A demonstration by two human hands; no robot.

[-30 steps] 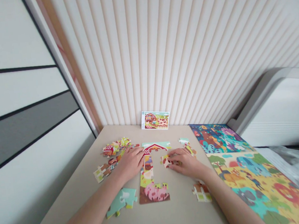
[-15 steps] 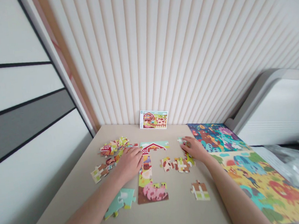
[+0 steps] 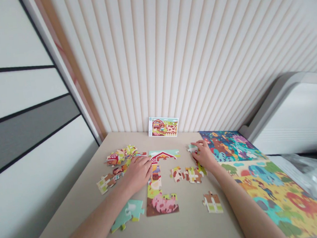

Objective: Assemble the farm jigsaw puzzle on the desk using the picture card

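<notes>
My left hand (image 3: 139, 171) lies flat with its fingers stretched out, over the left edge of the partly joined farm puzzle (image 3: 155, 184); its palm hides some pieces. That puzzle shows a red barn roof at the top and pink pigs at the bottom. My right hand (image 3: 204, 155) has its thumb and fingers about a pale blue puzzle piece (image 3: 192, 148) at the right. Other pieces lie partly hidden beneath it. Close by are joined brown-and-white cow pieces (image 3: 177, 174) and a fence piece (image 3: 212, 203) nearer me.
A farm picture card (image 3: 163, 127) leans on the ribbed wall (image 3: 153, 60). Loose pieces (image 3: 117, 157) are heaped at left, with sky-blue pieces (image 3: 128, 213) in front. Two finished animal puzzles, a dark one (image 3: 230, 144) and a yellow one (image 3: 278, 193), lie along the right.
My right hand has shifted slightly, its fingers closing about the pale blue piece, which is a little further left. My left hand has stayed in place.
</notes>
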